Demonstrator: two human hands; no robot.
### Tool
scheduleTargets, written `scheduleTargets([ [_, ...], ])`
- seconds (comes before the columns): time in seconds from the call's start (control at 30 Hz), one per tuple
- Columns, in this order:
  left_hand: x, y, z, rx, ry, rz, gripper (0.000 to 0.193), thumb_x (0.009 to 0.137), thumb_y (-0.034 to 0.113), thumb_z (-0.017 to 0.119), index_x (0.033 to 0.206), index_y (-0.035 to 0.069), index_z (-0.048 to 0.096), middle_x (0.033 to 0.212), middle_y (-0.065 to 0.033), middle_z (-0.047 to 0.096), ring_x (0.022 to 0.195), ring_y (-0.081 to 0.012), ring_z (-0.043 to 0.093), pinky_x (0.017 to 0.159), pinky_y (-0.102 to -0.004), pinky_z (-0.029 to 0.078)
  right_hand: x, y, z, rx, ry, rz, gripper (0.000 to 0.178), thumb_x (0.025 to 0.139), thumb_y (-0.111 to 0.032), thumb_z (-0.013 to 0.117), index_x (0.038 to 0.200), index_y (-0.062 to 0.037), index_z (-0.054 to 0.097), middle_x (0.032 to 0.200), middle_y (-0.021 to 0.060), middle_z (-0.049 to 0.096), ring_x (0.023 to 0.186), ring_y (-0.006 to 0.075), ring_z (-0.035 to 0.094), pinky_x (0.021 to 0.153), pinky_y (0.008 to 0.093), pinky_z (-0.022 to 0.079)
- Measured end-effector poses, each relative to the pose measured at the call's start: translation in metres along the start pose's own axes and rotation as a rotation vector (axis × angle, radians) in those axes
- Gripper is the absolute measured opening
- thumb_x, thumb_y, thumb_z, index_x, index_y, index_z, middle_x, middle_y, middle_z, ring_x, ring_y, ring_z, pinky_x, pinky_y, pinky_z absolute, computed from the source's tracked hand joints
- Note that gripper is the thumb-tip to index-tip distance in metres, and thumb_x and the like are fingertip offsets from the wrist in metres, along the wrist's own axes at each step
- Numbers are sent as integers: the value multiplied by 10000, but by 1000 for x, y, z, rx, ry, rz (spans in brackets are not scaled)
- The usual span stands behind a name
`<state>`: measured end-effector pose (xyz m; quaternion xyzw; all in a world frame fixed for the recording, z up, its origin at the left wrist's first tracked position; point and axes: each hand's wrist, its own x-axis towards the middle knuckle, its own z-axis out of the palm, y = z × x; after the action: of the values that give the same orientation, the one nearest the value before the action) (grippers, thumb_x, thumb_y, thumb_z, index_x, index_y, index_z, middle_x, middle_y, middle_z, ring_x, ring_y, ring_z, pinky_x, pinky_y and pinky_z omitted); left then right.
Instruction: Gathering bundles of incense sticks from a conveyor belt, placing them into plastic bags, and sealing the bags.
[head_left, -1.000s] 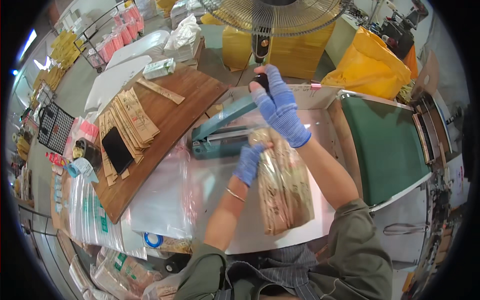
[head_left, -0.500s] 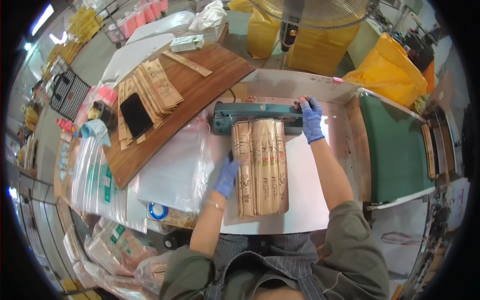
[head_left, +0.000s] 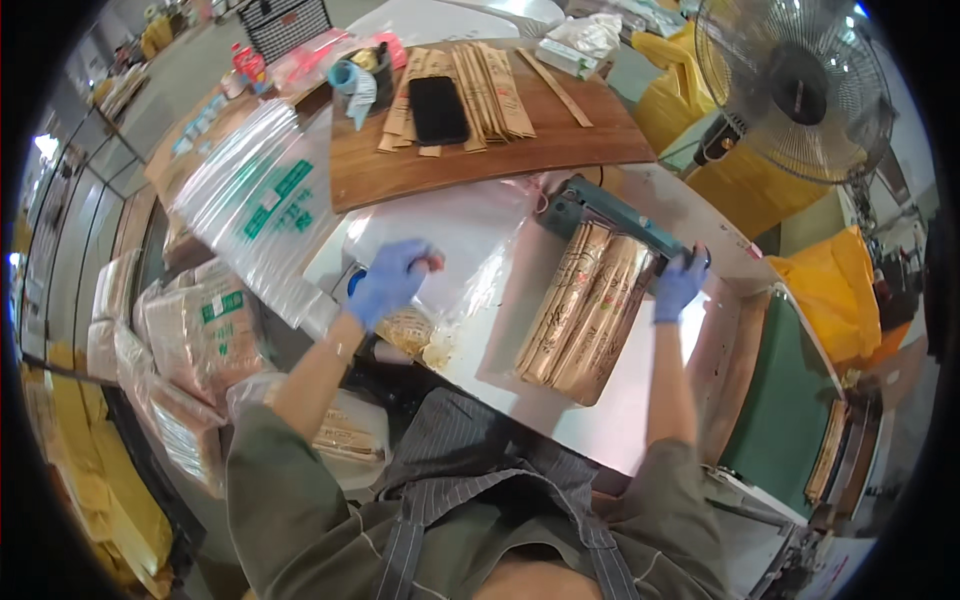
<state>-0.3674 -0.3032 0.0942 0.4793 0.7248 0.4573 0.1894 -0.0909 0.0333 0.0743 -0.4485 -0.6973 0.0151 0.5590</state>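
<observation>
My right hand (head_left: pixel 682 288), in a blue glove, is closed round the near right end of a teal bar-type bag sealer (head_left: pixel 628 222). Under the sealer's bar lies the upper end of a bundle of printed brown paper sleeves (head_left: pixel 585 315), side by side in what looks like a clear bag. The bundle rests on the white worktop (head_left: pixel 620 430). My left hand (head_left: pixel 393 283), also gloved in blue, hovers over a stack of clear plastic bags (head_left: pixel 462 250). Its fingers are loosely bent and apart, with nothing visible in them.
Beyond the bags, a brown wooden board (head_left: pixel 560 150) carries loose paper sleeves (head_left: pixel 495 95) and a black phone (head_left: pixel 438 110). Printed plastic bags (head_left: pixel 265 210) lie at left, above wrapped packs (head_left: pixel 205 330). A fan (head_left: pixel 797 85) stands behind the sealer; a green panel (head_left: pixel 785 400) sits at right.
My left hand has left the bundle's side and moved left over the clear bags. My right hand stays at the sealer's end. The whole view has turned and shifted left.
</observation>
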Motion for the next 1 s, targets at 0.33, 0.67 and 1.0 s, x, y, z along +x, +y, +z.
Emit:
scheduleTargets([
  [0.33, 40, -30, 39, 399, -63, 177, 167, 759, 240, 582, 840, 94, 585, 847, -140, 572, 836, -311, 535, 769, -401, 429, -155, -175, -64, 343, -602, -223, 160, 766, -89, 592, 910, -21, 587, 1047, 170, 532, 937, 338, 513, 844, 392, 404],
  [0.67, 39, 31, 28, 309, 436, 124, 169, 833, 195, 532, 766, 41, 542, 716, -150, 536, 684, -325, 518, 660, -375, 439, -117, -175, -40, 380, -500, -42, 123, 747, -57, 546, 835, 23, 579, 1008, 159, 531, 966, 309, 482, 874, 372, 382],
  [1.0, 76, -10, 18, -298, 74, -67, 182, 858, 148, 552, 898, -22, 603, 886, -58, 595, 754, -118, 504, 682, -246, 425, -131, -226, 54, 592, -397, 71, 79, 700, -67, 548, 762, -31, 581, 826, 151, 525, 802, 330, 521, 700, 410, 420],
])
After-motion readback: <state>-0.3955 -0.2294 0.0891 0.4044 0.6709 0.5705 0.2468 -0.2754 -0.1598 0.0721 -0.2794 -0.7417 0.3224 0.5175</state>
